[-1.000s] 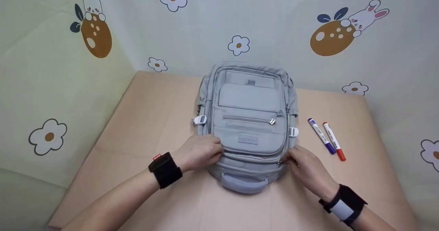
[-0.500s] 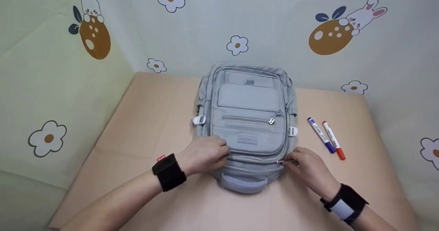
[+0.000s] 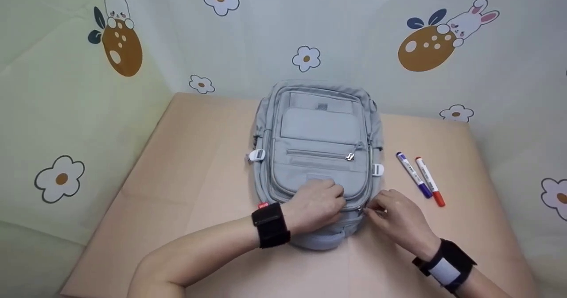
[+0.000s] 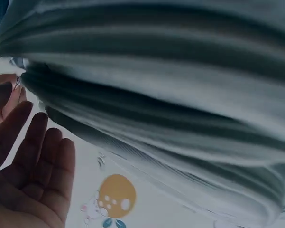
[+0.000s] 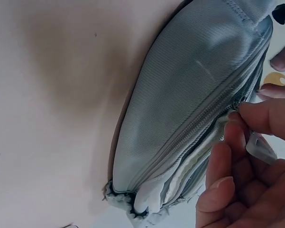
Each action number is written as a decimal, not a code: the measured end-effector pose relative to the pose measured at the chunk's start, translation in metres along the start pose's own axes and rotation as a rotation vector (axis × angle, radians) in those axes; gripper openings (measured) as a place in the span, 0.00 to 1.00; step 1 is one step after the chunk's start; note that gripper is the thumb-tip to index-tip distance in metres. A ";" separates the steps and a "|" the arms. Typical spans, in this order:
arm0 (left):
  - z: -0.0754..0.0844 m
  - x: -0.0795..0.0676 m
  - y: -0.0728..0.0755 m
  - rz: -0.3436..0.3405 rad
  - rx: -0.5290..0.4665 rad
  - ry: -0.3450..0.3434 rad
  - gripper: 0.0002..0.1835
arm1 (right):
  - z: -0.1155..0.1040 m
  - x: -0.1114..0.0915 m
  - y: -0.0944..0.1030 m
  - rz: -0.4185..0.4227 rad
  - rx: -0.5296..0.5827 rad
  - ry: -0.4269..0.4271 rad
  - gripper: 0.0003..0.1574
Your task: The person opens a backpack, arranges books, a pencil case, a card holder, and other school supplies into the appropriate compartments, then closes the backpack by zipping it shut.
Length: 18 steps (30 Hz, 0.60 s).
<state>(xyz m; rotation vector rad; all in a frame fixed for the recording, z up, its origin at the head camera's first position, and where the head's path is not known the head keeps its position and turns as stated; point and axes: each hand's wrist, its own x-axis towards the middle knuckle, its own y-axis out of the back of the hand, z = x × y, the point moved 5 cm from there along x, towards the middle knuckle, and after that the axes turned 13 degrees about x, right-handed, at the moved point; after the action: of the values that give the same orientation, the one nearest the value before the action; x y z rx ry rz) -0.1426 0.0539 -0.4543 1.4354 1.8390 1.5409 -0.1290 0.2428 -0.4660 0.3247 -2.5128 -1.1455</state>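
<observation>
A grey backpack [image 3: 319, 125] lies flat, front face up, its carry handle [image 3: 320, 241] toward the person. At its lower right corner my right hand [image 3: 394, 214] pinches a zipper pull [image 5: 238, 101] between thumb and index finger. My left hand [image 3: 312, 207] reaches over the bag's lower edge, close to the right hand. In the left wrist view the left hand's fingers [image 4: 59, 166] are spread and loosely straight, holding nothing, beside a gaping seam of the bag. A white buckle [image 5: 261, 151] hangs behind the right fingers in the right wrist view.
Two markers, one blue-capped [image 3: 413, 175] and one red-capped [image 3: 430, 181], lie to the right of the bag. The tan table [image 3: 199, 156] meets patterned fabric walls [image 3: 257, 45] at the back and sides.
My left hand has moved rightward along the bag's lower edge, from its left corner to near the right hand. The right hand stays at the zipper pull.
</observation>
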 end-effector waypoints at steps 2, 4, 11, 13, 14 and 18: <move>0.005 0.005 -0.004 -0.022 0.039 -0.003 0.08 | -0.001 -0.001 0.001 0.005 0.012 0.001 0.14; 0.007 0.008 -0.007 -0.053 0.066 -0.005 0.06 | -0.001 -0.001 0.002 0.007 0.023 0.003 0.13; 0.010 0.014 -0.010 -0.174 0.093 -0.013 0.05 | 0.003 0.002 0.004 -0.015 0.002 0.006 0.08; 0.010 0.015 -0.009 -0.197 0.089 -0.014 0.05 | 0.007 0.004 0.006 -0.014 -0.019 0.006 0.07; 0.010 0.015 -0.009 -0.206 0.084 -0.015 0.05 | 0.010 0.006 0.007 -0.009 -0.028 0.012 0.07; 0.010 0.017 -0.009 -0.233 0.063 -0.013 0.06 | 0.025 0.012 0.016 0.033 -0.063 0.030 0.08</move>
<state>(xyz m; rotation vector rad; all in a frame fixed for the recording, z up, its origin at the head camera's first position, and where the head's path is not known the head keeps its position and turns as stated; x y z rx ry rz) -0.1463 0.0742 -0.4598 1.2032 1.9832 1.3681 -0.1506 0.2653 -0.4664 0.2802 -2.4414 -1.1950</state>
